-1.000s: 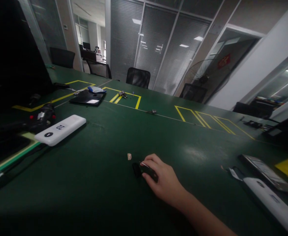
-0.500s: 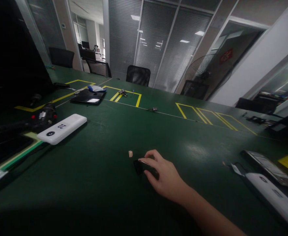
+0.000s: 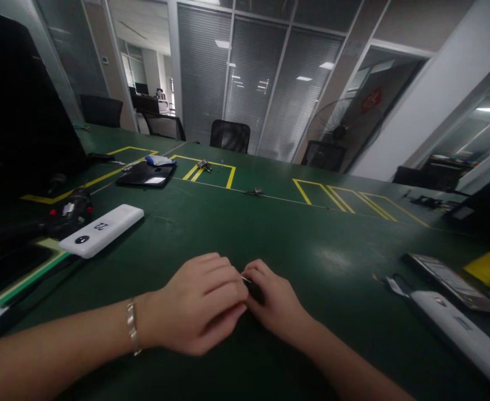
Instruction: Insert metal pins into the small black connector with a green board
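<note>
My left hand [image 3: 203, 303], with a bracelet [image 3: 132, 327] at its wrist, reaches in from the left over the green table [image 3: 178, 234]. Its fingers are bent together and meet the fingertips of my right hand [image 3: 274, 298]. The right fingers pinch a small dark, thin object [image 3: 246, 279] with a bright edge. Most of that object is hidden behind the fingers, and whether the left fingers grip it too is not visible. The small beige piece seen earlier is out of sight behind my left hand.
A white device marked 22 [image 3: 103, 229] lies left, beside a black tool [image 3: 72, 214]. Farther back is a black tablet [image 3: 145, 174]. At right are another white device [image 3: 457, 328], a grey flat device [image 3: 449, 281] and a yellow item [image 3: 489, 269]. A large black screen [image 3: 19, 106] stands left.
My left hand has come in from the left and met my right hand at the small dark object, covering the beige piece. The camera view has shifted slightly.
</note>
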{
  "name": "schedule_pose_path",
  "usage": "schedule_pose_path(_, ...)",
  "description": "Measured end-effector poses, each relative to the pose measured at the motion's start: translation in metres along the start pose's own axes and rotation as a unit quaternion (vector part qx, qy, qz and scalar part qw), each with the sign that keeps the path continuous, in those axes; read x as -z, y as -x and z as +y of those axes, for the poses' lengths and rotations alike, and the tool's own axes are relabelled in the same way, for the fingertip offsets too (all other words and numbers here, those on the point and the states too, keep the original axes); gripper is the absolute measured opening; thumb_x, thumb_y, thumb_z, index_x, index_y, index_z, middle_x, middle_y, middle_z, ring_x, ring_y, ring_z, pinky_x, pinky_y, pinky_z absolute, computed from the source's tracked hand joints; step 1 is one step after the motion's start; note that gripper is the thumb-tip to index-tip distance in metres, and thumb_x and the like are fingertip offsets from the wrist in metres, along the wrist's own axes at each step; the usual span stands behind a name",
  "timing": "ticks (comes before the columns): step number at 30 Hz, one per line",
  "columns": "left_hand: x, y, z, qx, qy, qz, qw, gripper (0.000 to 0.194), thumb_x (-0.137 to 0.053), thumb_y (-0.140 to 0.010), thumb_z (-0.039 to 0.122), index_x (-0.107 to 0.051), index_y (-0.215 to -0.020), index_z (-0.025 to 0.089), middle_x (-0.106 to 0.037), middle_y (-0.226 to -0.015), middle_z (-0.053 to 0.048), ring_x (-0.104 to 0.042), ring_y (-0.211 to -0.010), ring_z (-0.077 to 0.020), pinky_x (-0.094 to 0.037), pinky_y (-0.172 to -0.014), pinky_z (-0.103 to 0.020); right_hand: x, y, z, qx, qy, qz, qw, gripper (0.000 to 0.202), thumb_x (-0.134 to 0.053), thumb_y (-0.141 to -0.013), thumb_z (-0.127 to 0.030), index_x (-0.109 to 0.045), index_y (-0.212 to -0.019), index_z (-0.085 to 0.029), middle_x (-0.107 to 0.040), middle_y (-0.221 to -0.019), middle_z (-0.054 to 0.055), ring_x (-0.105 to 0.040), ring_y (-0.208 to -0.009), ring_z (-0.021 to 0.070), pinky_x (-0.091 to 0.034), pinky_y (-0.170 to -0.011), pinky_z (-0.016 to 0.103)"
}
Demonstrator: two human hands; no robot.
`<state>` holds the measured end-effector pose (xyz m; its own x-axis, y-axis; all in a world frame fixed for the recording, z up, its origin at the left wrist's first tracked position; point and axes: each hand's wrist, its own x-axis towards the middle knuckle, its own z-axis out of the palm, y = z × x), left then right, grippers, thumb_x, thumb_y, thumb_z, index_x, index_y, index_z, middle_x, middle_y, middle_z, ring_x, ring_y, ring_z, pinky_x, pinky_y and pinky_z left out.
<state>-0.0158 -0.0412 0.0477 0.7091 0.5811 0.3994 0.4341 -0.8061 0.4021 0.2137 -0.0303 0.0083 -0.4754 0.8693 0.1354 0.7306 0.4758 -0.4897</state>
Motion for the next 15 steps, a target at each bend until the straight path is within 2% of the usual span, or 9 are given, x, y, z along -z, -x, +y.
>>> schedule_pose_path(2,-0.011,-0.019,-0.014,0.007,-0.052,-0.046,0.998,0.02,-0.056,-0.09,0.039,-0.062,-0.094,0.02,-0.066,-0.09,-0.006,-0.061,-0.079,-0.0215,-0.05,-0.076,-0.038,-0.002,0.0,0.002,-0.008,-0.001,0.013,1.0,0.017,-0.059,-0.083,-0.018,-0.057,-0.1,-0.022,-0.056,-0.103,0.003,-0.059,-0.083,0.0165,-0.049,-0.073,0.028)
schedule_pose_path(5,-0.023,-0.03,-0.02,0.053,-0.07,-0.089,0.992,0.038,-0.063,-0.082,0.052,-0.055,-0.099,0.019,-0.063,-0.093,-0.006,-0.06,-0.081,-0.0243,-0.048,-0.07,-0.036,-0.003,-0.001,0.004,-0.021,-0.009,0.028,0.999,0.013,-0.058,-0.084,-0.02,-0.057,-0.096,-0.021,-0.056,-0.102,0.003,-0.059,-0.078,0.0157,-0.048,-0.068,0.027)
schedule_pose_path(8,-0.028,-0.029,-0.02,0.069,-0.045,-0.096,0.992,0.048,-0.066,-0.075,0.06,-0.052,-0.096,0.018,-0.06,-0.094,-0.006,-0.058,-0.08,-0.0237,-0.047,-0.066,-0.033,-0.004,-0.002,0.004,-0.027,-0.016,0.044,0.999,0.013,-0.058,-0.083,-0.019,-0.057,-0.095,-0.021,-0.056,-0.101,0.003,-0.059,-0.08,0.0164,-0.048,-0.07,0.027)
schedule_pose_path(11,-0.029,-0.027,-0.022,0.088,-0.041,-0.086,0.992,0.048,-0.069,-0.072,0.059,-0.053,-0.092,0.018,-0.058,-0.094,-0.006,-0.056,-0.08,-0.0233,-0.046,-0.066,-0.033,-0.006,-0.003,0.005,-0.039,-0.025,0.057,0.997,0.013,-0.058,-0.083,-0.018,-0.058,-0.096,-0.021,-0.056,-0.101,0.003,-0.06,-0.082,0.017,-0.049,-0.071,0.028)
schedule_pose_path(15,-0.032,-0.027,-0.027,0.11,-0.034,-0.08,0.99,0.047,-0.07,-0.074,0.054,-0.055,-0.1,0.018,-0.058,-0.097,-0.007,-0.056,-0.085,-0.0251,-0.047,-0.07,-0.034,-0.007,-0.002,0.006,-0.044,-0.047,0.066,0.996,0.014,-0.058,-0.083,-0.018,-0.059,-0.096,-0.022,-0.056,-0.102,0.003,-0.06,-0.083,0.0174,-0.05,-0.073,0.028)
